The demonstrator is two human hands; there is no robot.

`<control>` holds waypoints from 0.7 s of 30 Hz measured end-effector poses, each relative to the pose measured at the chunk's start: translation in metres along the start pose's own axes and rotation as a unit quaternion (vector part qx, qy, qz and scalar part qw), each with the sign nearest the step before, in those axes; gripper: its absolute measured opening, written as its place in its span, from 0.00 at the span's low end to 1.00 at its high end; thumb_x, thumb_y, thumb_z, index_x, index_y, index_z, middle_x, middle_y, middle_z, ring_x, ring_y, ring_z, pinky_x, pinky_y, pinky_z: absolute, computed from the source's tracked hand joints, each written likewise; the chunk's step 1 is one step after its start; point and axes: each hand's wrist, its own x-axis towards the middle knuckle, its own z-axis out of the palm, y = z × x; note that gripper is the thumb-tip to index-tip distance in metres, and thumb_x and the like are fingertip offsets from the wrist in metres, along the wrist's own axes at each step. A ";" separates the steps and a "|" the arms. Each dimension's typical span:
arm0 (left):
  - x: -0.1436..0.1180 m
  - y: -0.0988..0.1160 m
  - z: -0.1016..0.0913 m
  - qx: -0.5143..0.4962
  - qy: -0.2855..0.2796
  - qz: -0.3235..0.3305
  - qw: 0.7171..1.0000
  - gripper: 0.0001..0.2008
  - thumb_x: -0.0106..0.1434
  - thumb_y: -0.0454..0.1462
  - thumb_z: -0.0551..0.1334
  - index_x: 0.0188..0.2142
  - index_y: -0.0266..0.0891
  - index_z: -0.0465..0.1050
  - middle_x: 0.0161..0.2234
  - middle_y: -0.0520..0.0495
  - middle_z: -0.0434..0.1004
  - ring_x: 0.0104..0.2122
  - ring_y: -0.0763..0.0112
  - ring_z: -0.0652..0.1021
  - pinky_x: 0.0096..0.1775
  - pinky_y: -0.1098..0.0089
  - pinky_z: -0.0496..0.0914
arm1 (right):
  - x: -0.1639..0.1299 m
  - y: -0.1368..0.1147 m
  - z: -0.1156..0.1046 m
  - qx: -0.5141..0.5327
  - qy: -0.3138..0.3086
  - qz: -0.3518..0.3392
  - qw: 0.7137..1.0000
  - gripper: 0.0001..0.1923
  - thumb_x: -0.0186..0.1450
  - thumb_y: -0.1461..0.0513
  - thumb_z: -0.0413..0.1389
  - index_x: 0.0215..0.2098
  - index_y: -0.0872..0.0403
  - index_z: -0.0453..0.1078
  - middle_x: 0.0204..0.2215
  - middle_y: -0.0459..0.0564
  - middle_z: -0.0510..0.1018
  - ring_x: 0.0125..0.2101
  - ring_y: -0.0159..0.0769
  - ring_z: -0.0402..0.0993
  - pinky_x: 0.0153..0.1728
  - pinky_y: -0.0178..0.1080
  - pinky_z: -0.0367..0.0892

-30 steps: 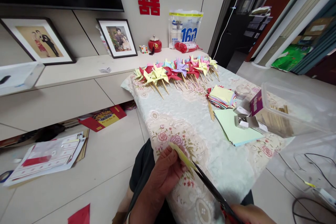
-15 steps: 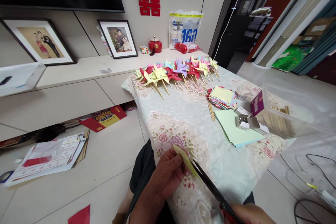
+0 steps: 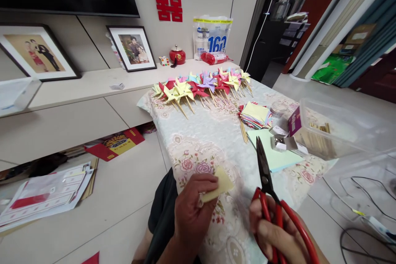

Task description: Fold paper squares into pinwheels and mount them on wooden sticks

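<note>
My left hand [image 3: 195, 206] pinches a small piece of yellow paper [image 3: 223, 182] above the near part of the flowered tablecloth [image 3: 198, 142]. In my right hand [image 3: 275, 227] is a pair of red-handled scissors [image 3: 266, 173]. Their dark blades point up and away, nearly closed, and stand apart from the paper. Any cut in the paper is too blurred to make out. Across the far end of the table lie several paper pinwheels [image 3: 202, 86] on wooden sticks, in yellow, red, purple and pink.
Right of centre lies a stack of coloured paper squares [image 3: 255, 114], with pale green sheets [image 3: 283, 161] in front. Small white boxes [image 3: 280, 142] sit on the sheets. A clear plastic bin [image 3: 343, 132] holding sticks stands at the right edge. Cables [image 3: 360, 181] trail on the floor.
The scissors have come away from the yellow paper and swung upright to the right. My left hand has turned the paper over to the right. The camera view has shifted slightly.
</note>
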 end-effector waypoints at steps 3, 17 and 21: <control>-0.008 -0.003 -0.004 0.082 -0.044 0.086 0.992 0.20 0.50 0.21 0.68 0.37 0.43 0.85 0.42 0.42 0.83 0.42 0.58 0.79 0.49 0.65 0.71 | 0.016 -0.008 0.019 0.056 0.032 -0.055 0.996 0.27 0.60 0.45 0.63 0.45 0.57 0.68 0.26 0.47 0.74 0.18 0.26 0.63 0.21 0.33 0.59; -0.002 -0.002 0.002 0.168 -0.066 0.137 0.974 0.13 0.67 0.32 0.57 0.50 0.42 0.74 0.47 0.42 0.79 0.46 0.62 0.80 0.46 0.63 0.76 | 0.043 -0.019 0.018 -0.049 0.085 -0.044 0.994 0.19 0.58 0.50 0.66 0.38 0.56 0.71 0.22 0.42 0.70 0.18 0.25 0.62 0.19 0.30 0.57; 0.003 0.005 0.006 -0.092 -0.103 -0.209 0.968 0.17 0.63 0.42 0.65 0.49 0.39 0.72 0.37 0.44 0.80 0.31 0.67 0.79 0.33 0.68 0.74 | 0.038 -0.027 0.016 -0.109 0.024 -0.042 0.993 0.16 0.61 0.52 0.63 0.36 0.55 0.69 0.23 0.41 0.68 0.21 0.25 0.59 0.21 0.30 0.57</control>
